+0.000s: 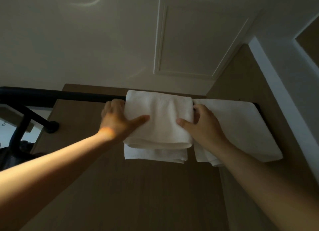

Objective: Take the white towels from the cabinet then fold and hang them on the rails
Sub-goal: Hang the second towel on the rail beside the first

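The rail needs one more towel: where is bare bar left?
Bare: the rail left of the left hand. Crowded: rightward, the held towel and second towel fill it; the right hand blocks their gap.

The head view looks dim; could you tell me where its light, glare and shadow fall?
Head view: dim overall, with a warm patch of light on the left wrist; head view: the held towel is brightest and shows little texture; head view: a faint curved glint marks the ceiling, and the black rail sinks into shadow.
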